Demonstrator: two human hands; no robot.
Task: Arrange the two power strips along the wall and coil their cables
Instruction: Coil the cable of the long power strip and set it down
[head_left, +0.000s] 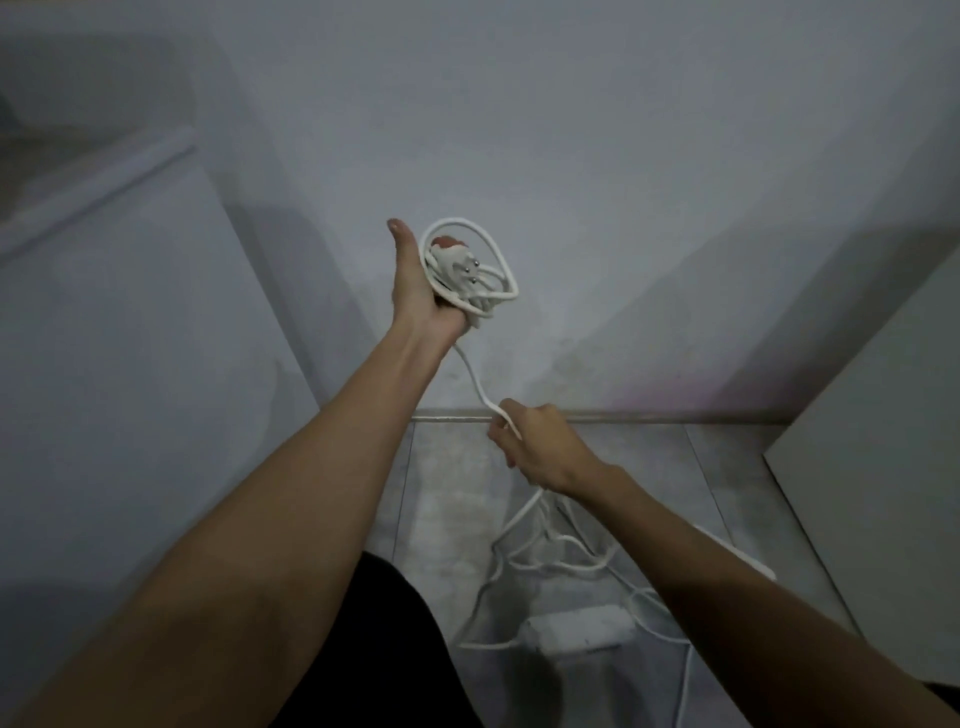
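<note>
Head camera, looking down at a grey wall (571, 130) and tiled floor (457, 493). The left hand (421, 291) is raised in front of the wall, its fingers wrapped around a bundle of white cable loops (488, 291) with the plug (454, 262) tucked inside, prongs facing out; held high, likely so new turns can be laid on. From it the cable (475, 382) runs down taut to the right hand (535, 447), whose fingers close around it, seemingly to feed and tension the line. Below, the uncoiled remainder lies tangled on the floor beside one white power strip (576, 626), near the person's feet rather than against the wall. A second strip is not clearly visible.
</note>
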